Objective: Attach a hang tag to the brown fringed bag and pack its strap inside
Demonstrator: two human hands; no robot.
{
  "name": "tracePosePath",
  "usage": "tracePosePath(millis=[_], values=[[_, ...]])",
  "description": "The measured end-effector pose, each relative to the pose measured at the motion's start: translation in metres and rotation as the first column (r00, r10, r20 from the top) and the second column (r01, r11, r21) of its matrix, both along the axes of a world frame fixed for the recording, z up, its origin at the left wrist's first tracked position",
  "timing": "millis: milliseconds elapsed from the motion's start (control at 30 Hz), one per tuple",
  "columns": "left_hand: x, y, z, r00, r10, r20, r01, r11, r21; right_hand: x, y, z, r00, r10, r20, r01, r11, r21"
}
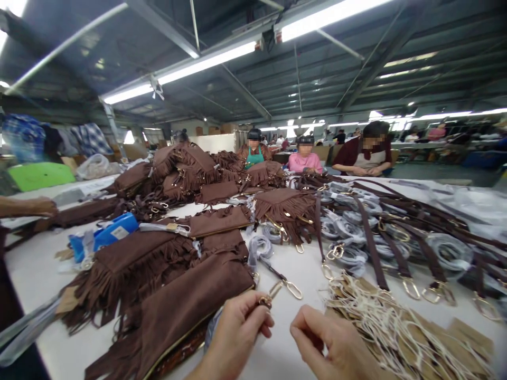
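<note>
My left hand [243, 330] is closed, thumb and fingers pinching a small gold-coloured metal clasp [264, 301] at the corner of a brown fringed bag [190, 295]. The bag lies on the table with its gold zip edge towards me. Just beyond the fingers lies another gold clip [293, 290] on a dark strap end. My right hand [330, 338] hovers to the right, apart from the left, thumb and fingertips pressed together. Whatever it may hold is hidden. Close by on its right is a heap of brown card tags [396, 327] with white strings.
More brown fringed bags [214, 219] pile up ahead and left. Brown straps [370, 243] with gold clips and plastic-wrapped coils [449, 250] spread across the right. A blue packet [114, 232] sits at left. Another person's arm [27, 207] reaches in there; several people sit across the table.
</note>
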State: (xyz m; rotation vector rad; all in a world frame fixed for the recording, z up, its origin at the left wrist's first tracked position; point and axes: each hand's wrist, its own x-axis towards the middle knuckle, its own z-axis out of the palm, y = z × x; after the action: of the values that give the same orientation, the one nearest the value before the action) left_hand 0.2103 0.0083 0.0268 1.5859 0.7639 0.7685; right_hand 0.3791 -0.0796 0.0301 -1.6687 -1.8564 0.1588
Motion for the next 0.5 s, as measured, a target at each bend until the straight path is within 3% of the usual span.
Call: tracePosePath(millis=[100, 200, 367, 500], values=[[0.005, -0.004, 0.001, 0.996, 0.066, 0.057, -0.065, 0.997, -0.028, -0.008, -0.001, -0.004, 0.995, -0.049, 0.088, 0.037, 0.99, 0.136], [0.006, -0.005, -0.005, 0.994, 0.103, 0.041, -0.104, 0.994, 0.025, -0.015, -0.004, -0.001, 0.983, -0.144, 0.115, 0.116, 0.967, 0.225], [0.003, -0.005, -0.01, 0.988, 0.139, -0.065, -0.122, 0.969, 0.212, -0.02, -0.003, 0.003, 0.966, -0.205, 0.159, 0.159, 0.953, 0.259], [0.0, -0.007, -0.007, 0.968, 0.175, -0.182, -0.082, 0.901, 0.427, -0.015, 0.001, -0.014, 0.981, -0.122, 0.148, 0.083, 0.966, 0.247]])
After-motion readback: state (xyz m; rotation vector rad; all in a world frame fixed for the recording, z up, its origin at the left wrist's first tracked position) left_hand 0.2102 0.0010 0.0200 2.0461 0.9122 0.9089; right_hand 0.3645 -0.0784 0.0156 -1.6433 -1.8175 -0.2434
